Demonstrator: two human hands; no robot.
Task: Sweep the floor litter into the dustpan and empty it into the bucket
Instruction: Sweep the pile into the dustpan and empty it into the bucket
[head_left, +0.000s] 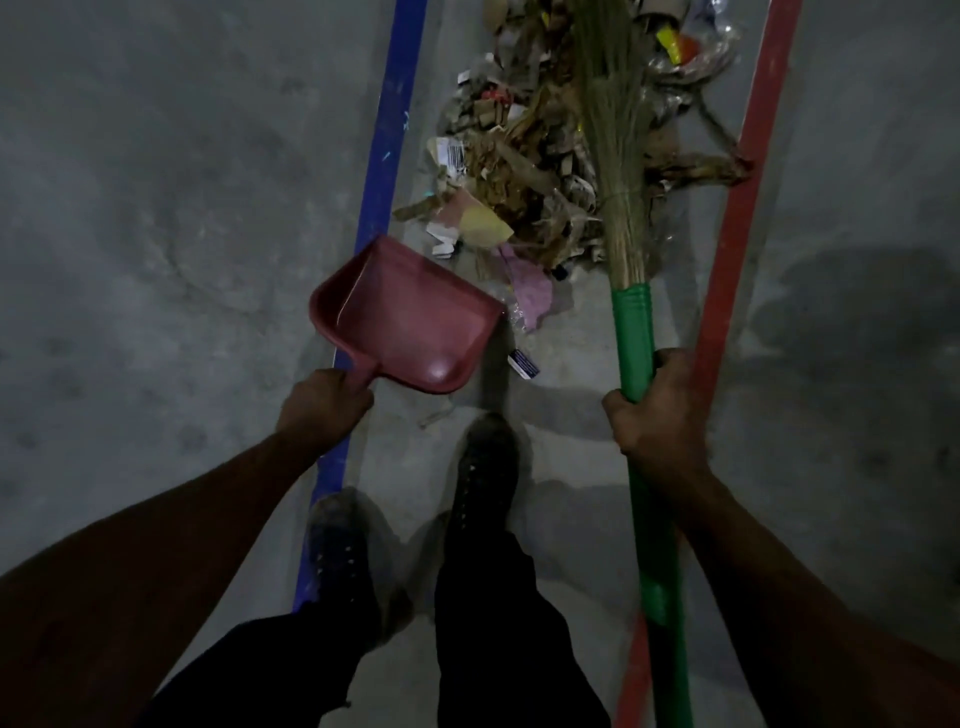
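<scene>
The litter pile (545, 156) lies ahead of both hands, between the blue line (387, 130) and the red line (748, 156), and its long axis runs away from the person. The broom (631, 322) lies along this same axis, its bristles over the right part of the pile; the right hand (657, 410) grasps the green handle. The dustpan (410, 317) (empty, as far as this dim view shows) has its mouth near the pile's closest edge, the left hand (322, 402) clenched on its handle. No bucket is visible.

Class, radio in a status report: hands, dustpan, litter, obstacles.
Left hand grips dustpan, empty. Right hand grips broom. Litter pile unswept ahead. Bucket not in view.
</scene>
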